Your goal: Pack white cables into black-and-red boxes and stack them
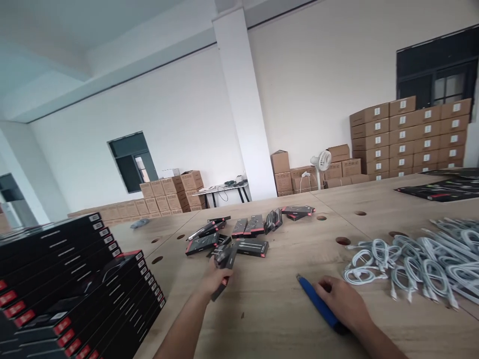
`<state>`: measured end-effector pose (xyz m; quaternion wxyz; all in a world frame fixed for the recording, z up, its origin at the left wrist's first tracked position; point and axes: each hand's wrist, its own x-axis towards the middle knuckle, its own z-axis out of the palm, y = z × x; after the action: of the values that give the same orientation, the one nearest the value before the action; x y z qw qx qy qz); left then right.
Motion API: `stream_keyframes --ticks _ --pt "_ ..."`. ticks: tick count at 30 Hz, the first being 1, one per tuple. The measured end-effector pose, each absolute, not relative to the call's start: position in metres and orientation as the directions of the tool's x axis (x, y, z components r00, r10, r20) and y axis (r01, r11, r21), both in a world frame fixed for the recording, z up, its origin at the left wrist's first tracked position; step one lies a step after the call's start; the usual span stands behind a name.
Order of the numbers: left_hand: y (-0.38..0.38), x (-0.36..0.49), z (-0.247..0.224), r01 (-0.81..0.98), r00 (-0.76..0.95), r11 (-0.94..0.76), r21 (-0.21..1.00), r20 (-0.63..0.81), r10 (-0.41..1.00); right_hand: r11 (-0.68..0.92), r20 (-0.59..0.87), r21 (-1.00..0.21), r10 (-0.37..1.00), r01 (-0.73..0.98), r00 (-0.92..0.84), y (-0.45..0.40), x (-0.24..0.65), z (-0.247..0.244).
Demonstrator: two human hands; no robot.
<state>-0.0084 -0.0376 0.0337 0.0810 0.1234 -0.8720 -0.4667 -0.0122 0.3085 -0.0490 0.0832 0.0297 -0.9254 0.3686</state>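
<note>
My left hand (216,277) is closed on a small black box (228,267) with red ends, held tilted over the near side of a loose group of similar boxes. One of these, a black box (252,247) showing a pale cable picture, lies just beyond it. My right hand (342,299) is curled around a blue pen-shaped tool (318,301) with a dark rear end, its metal tip pointing away to the left. Part of the tool lies beneath the hand.
Tall stacks of black boxes (123,299) stand at the left. Coiled white cables (422,259) spread over the right of the wooden table (277,309), with dark printed sheets (445,188) behind. Several round holes pierce the tabletop. Cartons (404,134) and a fan (322,160) stand farther back.
</note>
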Motion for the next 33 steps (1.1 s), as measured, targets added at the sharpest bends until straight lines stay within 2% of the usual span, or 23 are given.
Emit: stream_keyframes --ticks 2,5,8,12,14,17,19,21,24,27,29,33 --pt "-0.026 0.005 0.034 -0.105 -0.981 0.292 0.951 -0.050 -0.189 0.728 0.177 -0.676 0.013 -0.112 -0.984 0.308 -0.013 -0.050" --pt "0.001 0.023 0.024 -0.093 -0.995 -0.039 0.995 -0.094 -0.027 0.737 0.174 -0.665 -0.004 -0.120 -0.985 0.307 -0.011 -0.048" --pt "0.025 0.030 0.007 -0.076 -0.995 -0.292 0.954 -0.053 0.088 0.753 0.184 -0.636 -0.068 -0.171 -0.981 0.305 -0.006 -0.045" --pt "0.029 0.029 -0.013 -0.155 -0.962 -0.619 0.770 0.025 0.272 0.813 0.197 -0.545 -0.116 -0.207 -0.973 0.304 0.000 -0.046" --pt "0.023 0.031 -0.017 -0.170 -0.954 -0.653 0.738 0.043 0.298 0.835 0.189 -0.522 -0.082 -0.171 -0.979 0.305 -0.001 -0.050" --pt "0.016 0.035 -0.015 -0.138 -0.965 -0.670 0.729 0.054 0.257 0.775 0.215 -0.613 -0.026 -0.155 -0.976 0.307 -0.004 -0.056" --pt "0.015 0.038 -0.013 -0.145 -0.967 -0.696 0.703 0.047 0.249 0.687 0.293 -0.692 -0.017 -0.224 -0.956 0.305 -0.002 -0.057" --pt "0.017 0.039 -0.011 -0.162 -0.967 -0.717 0.678 0.035 0.251 0.611 0.405 -0.712 -0.044 -0.346 -0.913 0.297 0.005 -0.056" --pt "0.023 0.041 -0.010 -0.177 -0.968 -0.742 0.647 0.021 0.249 0.554 0.556 -0.635 -0.156 -0.538 -0.817 0.278 0.024 -0.053" --pt "0.029 0.043 -0.007 -0.208 -0.968 -0.742 0.638 -0.025 0.250 0.515 0.601 -0.534 -0.327 -0.671 -0.729 0.262 0.040 -0.055" --pt "0.031 0.044 -0.004 -0.229 -0.966 -0.741 0.631 -0.052 0.254 0.493 0.592 -0.512 -0.391 -0.704 -0.705 0.257 0.045 -0.057" --pt "0.033 0.046 -0.004 -0.248 -0.962 -0.747 0.617 -0.066 0.265 0.496 0.569 -0.522 -0.404 -0.694 -0.716 0.260 0.044 -0.063"
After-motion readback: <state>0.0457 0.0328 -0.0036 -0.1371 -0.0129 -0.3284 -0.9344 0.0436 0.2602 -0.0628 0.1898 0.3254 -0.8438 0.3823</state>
